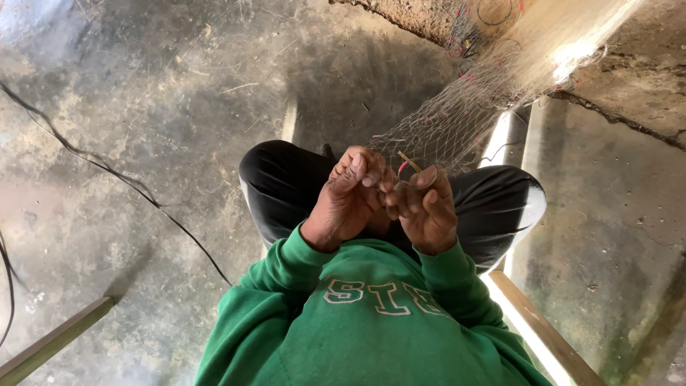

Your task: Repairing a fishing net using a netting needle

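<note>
Sitting over one big grey concrete floor [171, 107], rough and stained, with bright sun falling across the right side. Running across that floor from the upper left toward the middle – one thin black cable [107, 171]. Lying low at the left edge, one pale wooden plank [50, 343]; lying at the lower right, a second plank [543, 336]. Wearing one green sweatshirt [371, 336] and dark trousers [286, 186], knees spread apart.

Stretching from the top right corner down to the hands – one pale fishing net [457, 121], thin mesh, long way slanting from upper right to lower left, bunched at the top and fanning wider near the fingers. Showing small red bits in the mesh near the top.

Working close together just above the lap – two hands, fingers curled, touching each other. Pinching the lower edge of the net with the left hand [346, 200]. Pinching the net too with the right hand [425, 207], next to one tiny yellowish stick [409, 161] pointing up-left to down-right, just beside the fingertips; cannot tell which fingers are gripping it.
</note>
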